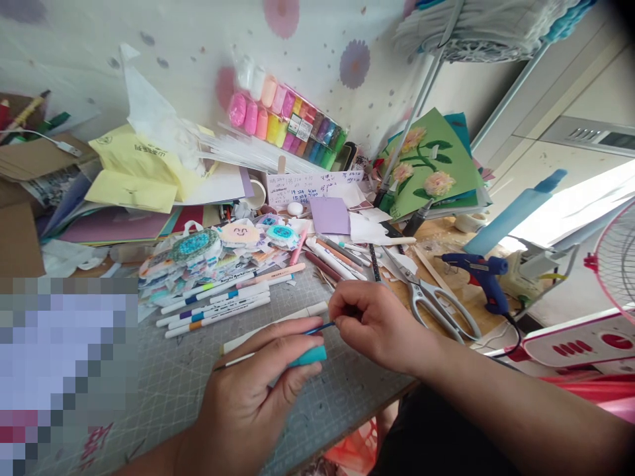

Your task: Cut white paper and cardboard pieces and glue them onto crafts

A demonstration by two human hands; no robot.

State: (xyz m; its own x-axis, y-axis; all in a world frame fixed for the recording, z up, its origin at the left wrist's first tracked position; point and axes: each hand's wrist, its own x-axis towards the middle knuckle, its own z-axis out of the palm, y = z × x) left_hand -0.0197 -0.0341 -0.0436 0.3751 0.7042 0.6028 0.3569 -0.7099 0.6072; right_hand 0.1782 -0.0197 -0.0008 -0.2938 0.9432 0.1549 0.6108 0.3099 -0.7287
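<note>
Head view: teal piece and blue rod held in left hand; rod pinched by right hand. Work seems under way; remainder unclear.

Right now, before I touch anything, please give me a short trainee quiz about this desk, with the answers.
1. Multiple choice: the left hand has in its grip a short plain cylinder. Which colour is it?
A) red
B) turquoise
C) black
2. True or false: in the picture, the dark blue glue gun lies to the right of the metal scissors with grey handles.
3. Fill in the number: the green sheet bears ____ pale pink flowers.

Key: 1 B; 2 true; 3 three.
</note>
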